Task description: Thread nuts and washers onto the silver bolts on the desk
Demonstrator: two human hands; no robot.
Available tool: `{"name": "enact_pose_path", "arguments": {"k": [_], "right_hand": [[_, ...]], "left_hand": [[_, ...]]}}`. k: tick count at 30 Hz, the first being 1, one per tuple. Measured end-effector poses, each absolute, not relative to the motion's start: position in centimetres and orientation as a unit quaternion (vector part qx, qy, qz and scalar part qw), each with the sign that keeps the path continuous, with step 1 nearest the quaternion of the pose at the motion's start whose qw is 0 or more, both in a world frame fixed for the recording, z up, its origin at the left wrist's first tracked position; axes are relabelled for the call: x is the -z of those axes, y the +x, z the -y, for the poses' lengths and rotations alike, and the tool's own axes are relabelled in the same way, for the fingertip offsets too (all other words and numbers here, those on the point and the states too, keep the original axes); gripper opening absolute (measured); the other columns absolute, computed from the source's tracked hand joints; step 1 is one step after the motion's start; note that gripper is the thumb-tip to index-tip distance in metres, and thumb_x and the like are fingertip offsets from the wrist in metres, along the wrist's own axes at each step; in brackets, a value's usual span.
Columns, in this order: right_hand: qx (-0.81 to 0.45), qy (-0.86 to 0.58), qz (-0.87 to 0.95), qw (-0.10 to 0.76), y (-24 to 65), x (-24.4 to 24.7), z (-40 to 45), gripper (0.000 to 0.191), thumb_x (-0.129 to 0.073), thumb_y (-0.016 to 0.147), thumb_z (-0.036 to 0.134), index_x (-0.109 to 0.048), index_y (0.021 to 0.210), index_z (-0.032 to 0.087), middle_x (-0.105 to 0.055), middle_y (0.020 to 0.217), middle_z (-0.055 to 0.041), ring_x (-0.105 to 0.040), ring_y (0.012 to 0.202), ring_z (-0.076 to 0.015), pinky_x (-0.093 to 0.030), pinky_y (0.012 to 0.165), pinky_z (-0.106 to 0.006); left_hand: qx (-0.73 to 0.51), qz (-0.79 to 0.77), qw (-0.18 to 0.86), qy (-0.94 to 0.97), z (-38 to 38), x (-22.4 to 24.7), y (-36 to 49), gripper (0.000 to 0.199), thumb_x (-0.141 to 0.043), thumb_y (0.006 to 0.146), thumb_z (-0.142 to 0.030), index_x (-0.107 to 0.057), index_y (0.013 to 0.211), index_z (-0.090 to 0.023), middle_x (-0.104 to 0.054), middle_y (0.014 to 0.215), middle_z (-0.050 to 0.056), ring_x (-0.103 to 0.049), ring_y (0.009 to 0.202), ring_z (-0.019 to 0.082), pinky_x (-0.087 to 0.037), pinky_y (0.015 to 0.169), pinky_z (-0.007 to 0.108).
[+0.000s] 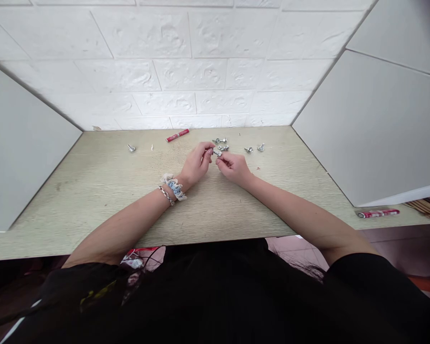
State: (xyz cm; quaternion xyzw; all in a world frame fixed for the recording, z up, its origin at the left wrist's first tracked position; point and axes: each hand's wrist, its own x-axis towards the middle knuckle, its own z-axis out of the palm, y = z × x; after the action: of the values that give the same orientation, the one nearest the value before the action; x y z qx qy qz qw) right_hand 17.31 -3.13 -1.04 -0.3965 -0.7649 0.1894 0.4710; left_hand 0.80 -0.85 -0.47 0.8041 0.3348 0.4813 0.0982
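Here's the pale wooden tabletop [215, 210], running between two light panels and meeting a white brick-patterned wall [208, 43] at the back. Two bare forearms reach in over it from the near edge, black sleeves at both upper arms, and the hands come together near the middle. The left hand [198, 162], with a frilly scrunchie [175, 187] and a chain bracelet [166, 196] at its wrist, has thumb and fingers pinched on one end of a small metal bolt [217, 153]. In comes the right hand [233, 168], curled, fingertips closed at the other end, so the bolt sits right between the two sets of fingertips. Two red tubes now: one [177, 135] lies beyond the left hand, towards the wall, the other [378, 213] far off to the right by the table's near edge. And the small hardware: a cluster of metal fasteners [222, 142] just beyond the bolt, a pair of bolts [255, 148] out past the right hand, and a lone bolt [131, 148] well to the left.
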Motion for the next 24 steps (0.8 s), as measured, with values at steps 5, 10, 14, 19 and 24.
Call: {"name": "enact_pose_path", "arguments": {"k": [5,10,14,19,24], "right_hand": [[-0.178,-0.385,0.751,0.506,17.25,1.07,3.43,0.022,-0.05,0.082,0.031,-0.039,0.067,0.021,-0.042,0.056,0.0041,-0.035,0.05,-0.0082,-0.03,0.051,-0.024],[-0.195,-0.402,0.72,0.531,17.17,1.58,3.25,0.014,-0.052,0.083,0.029,-0.04,0.088,0.023,-0.037,0.059,0.0076,-0.035,0.05,-0.0082,-0.031,0.052,-0.023],[-0.19,-0.4,0.727,0.524,17.24,1.88,2.95,0.02,-0.054,0.084,0.028,-0.044,0.101,0.023,-0.042,0.062,0.0071,-0.039,0.051,-0.0081,-0.033,0.053,-0.023],[-0.197,-0.406,0.733,0.509,17.37,1.92,2.77,0.017,-0.056,0.086,0.031,-0.05,0.1,0.023,-0.05,0.068,0.0047,-0.04,0.05,-0.0076,-0.036,0.054,-0.024],[-0.2,-0.414,0.728,0.508,17.37,1.79,2.8,0.02,-0.057,0.086,0.037,-0.053,0.099,0.023,-0.055,0.069,0.0036,-0.042,0.05,-0.0083,-0.037,0.054,-0.025]], "left_hand": [[-0.49,-0.329,0.109,0.8,0.89,0.41,0.79,0.031,-0.033,0.101,-0.042,-0.054,0.106,-0.02,-0.061,0.08,0.001,-0.056,0.06,0.009,-0.049,0.067,0.026],[-0.492,-0.336,0.103,0.797,0.81,0.45,0.82,0.03,-0.034,0.1,-0.043,-0.054,0.105,-0.021,-0.06,0.076,0.0,-0.055,0.062,0.011,-0.048,0.065,0.027],[-0.491,-0.334,0.113,0.797,0.75,0.5,0.85,0.029,-0.034,0.1,-0.041,-0.054,0.104,-0.02,-0.059,0.073,-0.001,-0.055,0.059,0.01,-0.047,0.063,0.026],[-0.488,-0.332,0.119,0.798,0.75,0.54,0.83,0.028,-0.034,0.1,-0.04,-0.054,0.104,-0.02,-0.06,0.077,-0.001,-0.056,0.059,0.009,-0.048,0.063,0.026],[-0.489,-0.325,0.125,0.8,0.65,0.6,0.8,0.031,-0.032,0.101,-0.042,-0.053,0.104,-0.02,-0.059,0.075,-0.001,-0.055,0.057,0.009,-0.047,0.062,0.026]]}}
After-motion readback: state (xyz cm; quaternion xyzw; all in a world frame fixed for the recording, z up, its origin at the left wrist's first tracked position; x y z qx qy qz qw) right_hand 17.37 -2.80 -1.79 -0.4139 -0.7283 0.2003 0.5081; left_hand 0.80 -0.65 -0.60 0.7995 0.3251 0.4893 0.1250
